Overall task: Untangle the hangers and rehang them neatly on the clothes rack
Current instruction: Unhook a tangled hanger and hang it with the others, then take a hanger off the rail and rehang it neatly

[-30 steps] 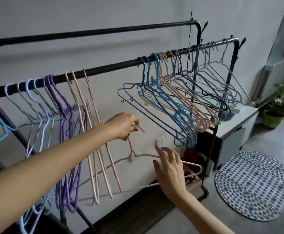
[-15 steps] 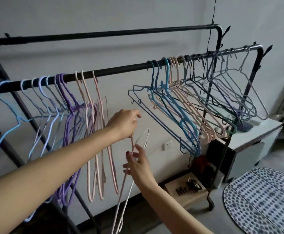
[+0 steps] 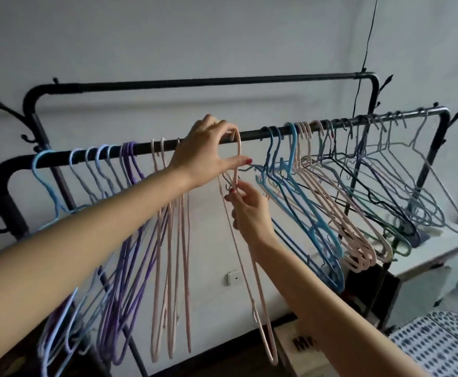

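Observation:
A pink hanger point(image 3: 249, 270) hangs edge-on, its hook up against the front rail of the black clothes rack point(image 3: 252, 135). My left hand point(image 3: 203, 151) grips the hook at the rail, thumb stretched out below it. My right hand point(image 3: 249, 210) pinches the hanger's neck just under the hook. Left of my hands, blue, lilac and purple hangers point(image 3: 124, 240) and three pink hangers point(image 3: 168, 262) hang side by side. On the right a tangled bunch of blue, pink, green and grey hangers point(image 3: 339, 202) crowds the rail.
A second, higher rail point(image 3: 222, 81) runs behind, bare. A white cabinet point(image 3: 437, 257) stands under the rack's right end, a cardboard box point(image 3: 298, 346) on the floor below, a dotted mat point(image 3: 440, 346) at the bottom right. A black cord point(image 3: 369, 36) hangs down the wall.
Both hands rose with the pink hanger from below the rail up to it. Its hook now meets the rail between the pink group and the tangled bunch.

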